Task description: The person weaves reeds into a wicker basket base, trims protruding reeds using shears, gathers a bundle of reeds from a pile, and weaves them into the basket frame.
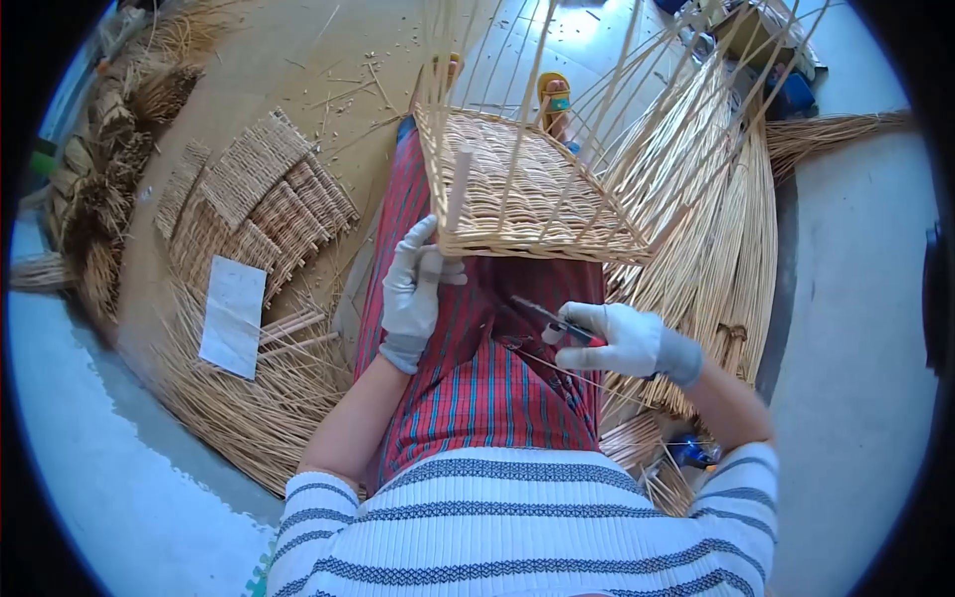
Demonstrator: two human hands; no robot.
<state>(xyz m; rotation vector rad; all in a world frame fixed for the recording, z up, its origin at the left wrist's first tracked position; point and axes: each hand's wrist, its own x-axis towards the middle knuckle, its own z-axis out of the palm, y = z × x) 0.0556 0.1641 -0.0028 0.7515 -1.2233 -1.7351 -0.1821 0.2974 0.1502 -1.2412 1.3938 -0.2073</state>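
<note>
A partly woven wicker basket (pixel 527 184) rests on my lap over a red plaid cloth (pixel 468 398), its long stakes standing up and fanning outward. My left hand (pixel 413 289), in a white glove, grips the basket's near left corner, with the fingers at its lower edge. Below the basket's near edge, my gloved right hand (pixel 622 340) is closed on a tool with red-and-black handles (pixel 582 333). The tool's dark, narrow end points up and left, toward the underside of the basket. A thin strand runs beneath my right hand across the cloth.
Woven panels (pixel 269 189) and a white paper (pixel 234 316) lie at the left, above loose straw (pixel 239 418). Bundled reeds (pixel 721 229) spread at the right. Braided bundles (pixel 104 179) line the far left. A yellow sandal (pixel 553 92) shows beyond the basket.
</note>
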